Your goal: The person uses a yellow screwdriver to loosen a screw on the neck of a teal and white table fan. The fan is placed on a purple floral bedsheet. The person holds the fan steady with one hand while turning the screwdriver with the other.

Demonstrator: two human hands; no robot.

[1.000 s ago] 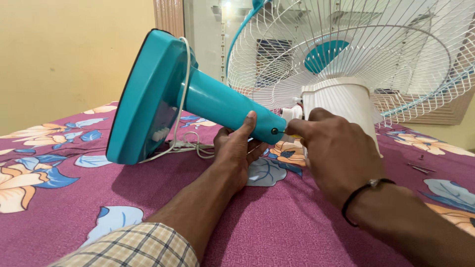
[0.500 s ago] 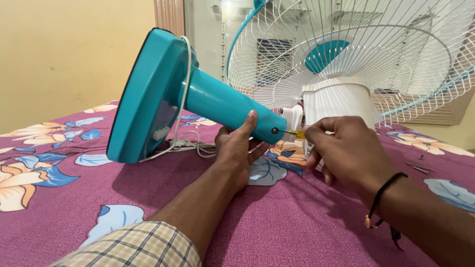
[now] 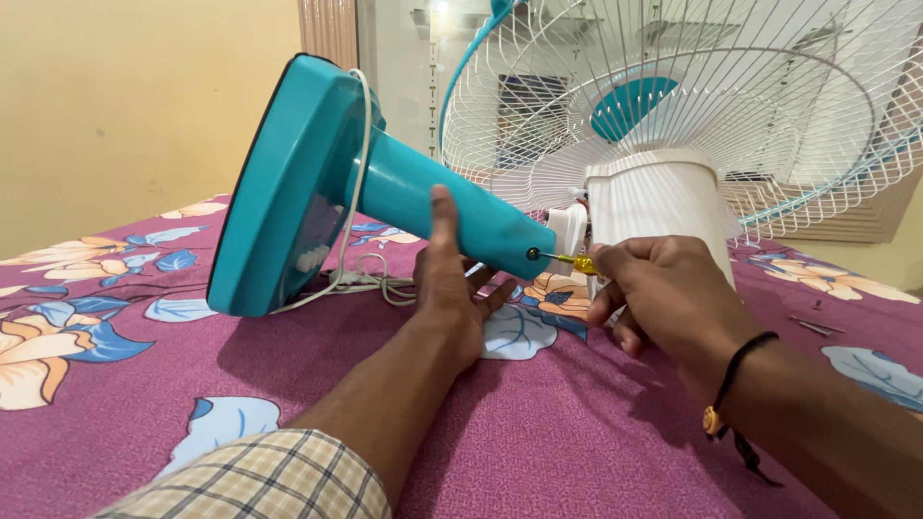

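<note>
Right hand (image 3: 673, 293) now lower, fingers closed around yellow screwdriver (image 3: 575, 260); left hand (image 3: 452, 288) flat open under teal fan neck (image 3: 442, 207).

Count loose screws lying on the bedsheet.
2 that I can make out: a long screw and a small screw right of the right hand. Others may hide behind the fan.

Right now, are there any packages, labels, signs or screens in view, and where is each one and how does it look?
No package, sign or screen shows.
Possible label or control panel: a pale bluish patch with small white parts on the teal fan base, on the face turned toward the fan's neck, behind the white cord; too small to tell which it is.
</note>
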